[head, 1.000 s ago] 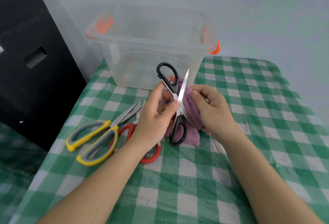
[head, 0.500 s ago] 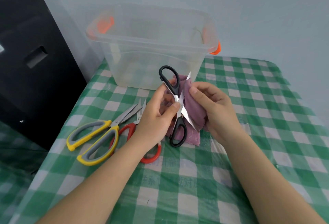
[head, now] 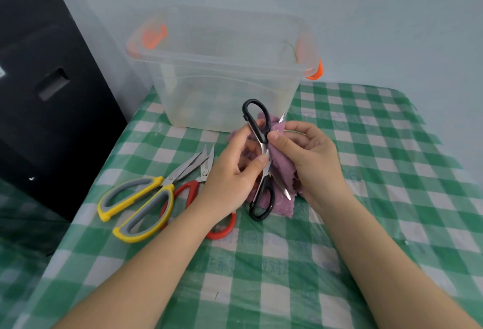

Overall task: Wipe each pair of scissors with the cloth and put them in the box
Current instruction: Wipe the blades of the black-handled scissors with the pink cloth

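Both forearms are coming in from the near edge of the table (head: 392, 172), the one under the green and white checked cover. The left hand (head: 232, 172) is pinching the black-handled scissors (head: 264, 164) at the pivot, thumb and fingers curled around the crossing point. The blades are standing splayed open, one black loop pointing up toward the box, the other hanging down just above the cover. The right hand (head: 311, 156) is gripping the purple cloth (head: 281, 172), thumb pressing it against one blade; only that blade's tip is peeking out above the cloth, the rest is wrapped from sight. The second blade is showing a short silver length below the right hand.

Toward the left edge, the yellow and grey scissors (head: 138, 206) are lying flat and closed, and just beside them the red-handled scissors (head: 209, 198) are lying partly hidden under the left wrist, blades touching or crossing the yellow pair's, hard to say which.

At the far edge the clear plastic box (head: 222, 72) with orange latches is standing open-topped; its contents are too hazy to make out.
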